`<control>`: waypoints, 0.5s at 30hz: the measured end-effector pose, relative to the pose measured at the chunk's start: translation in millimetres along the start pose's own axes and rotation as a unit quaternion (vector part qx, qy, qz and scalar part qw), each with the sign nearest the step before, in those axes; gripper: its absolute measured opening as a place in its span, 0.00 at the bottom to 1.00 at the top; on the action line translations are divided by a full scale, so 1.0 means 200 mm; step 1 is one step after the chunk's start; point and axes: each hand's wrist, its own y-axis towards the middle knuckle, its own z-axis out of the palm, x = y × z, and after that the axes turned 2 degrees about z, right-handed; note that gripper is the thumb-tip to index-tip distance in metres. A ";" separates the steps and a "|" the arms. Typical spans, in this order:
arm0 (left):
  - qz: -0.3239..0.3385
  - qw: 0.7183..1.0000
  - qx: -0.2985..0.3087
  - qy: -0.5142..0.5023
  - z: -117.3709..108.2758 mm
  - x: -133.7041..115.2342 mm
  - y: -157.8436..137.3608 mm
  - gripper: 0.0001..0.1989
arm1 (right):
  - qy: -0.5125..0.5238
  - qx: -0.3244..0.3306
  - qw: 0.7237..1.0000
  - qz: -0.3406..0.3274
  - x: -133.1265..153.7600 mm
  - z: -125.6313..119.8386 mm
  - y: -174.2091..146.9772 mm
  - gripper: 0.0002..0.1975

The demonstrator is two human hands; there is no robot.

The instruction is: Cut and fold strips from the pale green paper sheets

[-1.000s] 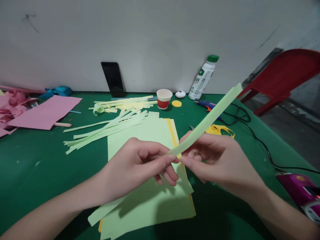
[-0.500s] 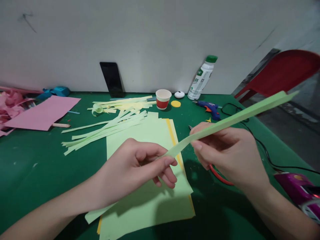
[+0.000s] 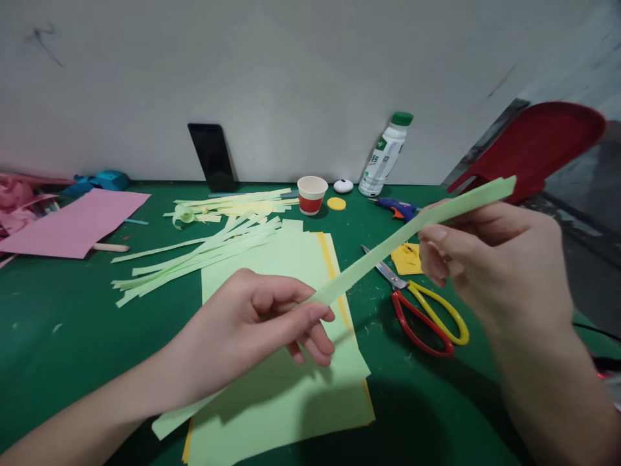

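Observation:
A long light green paper strip [image 3: 378, 259] is stretched in the air between both hands, rising to the right. My left hand [image 3: 257, 323] pinches its lower end between thumb and fingers, above a stack of light green sheets [image 3: 272, 278] with a yellow sheet under them. My right hand [image 3: 499, 265] pinches the strip near its upper end, thumb on top. Red-and-yellow scissors [image 3: 427, 310] lie on the green table below the strip, blades pointing away from me.
Several cut green strips [image 3: 194, 249] fan out left of the sheets. A pink sheet [image 3: 72, 220] lies far left. Against the wall stand a dark phone [image 3: 211, 155], a red paper cup [image 3: 311, 194], a bottle [image 3: 384, 155] and a blue glue gun [image 3: 395, 208]. A red chair [image 3: 538, 142] stands at right.
My right hand slid along the strip up and to the right, away from my left hand. That uncovered the scissors on the table. My left hand stayed in place.

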 end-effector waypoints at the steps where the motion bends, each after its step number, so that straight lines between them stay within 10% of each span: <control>1: -0.002 1.000 -0.001 -0.001 0.00 0.00 0.00 0.09 | -0.003 -0.006 1.000 -0.008 0.00 -0.01 0.01 0.04; 15: -0.027 0.999 0.015 -0.044 -0.01 -0.01 0.00 0.08 | -0.143 -0.146 0.971 -0.122 -0.04 -0.14 0.13 0.04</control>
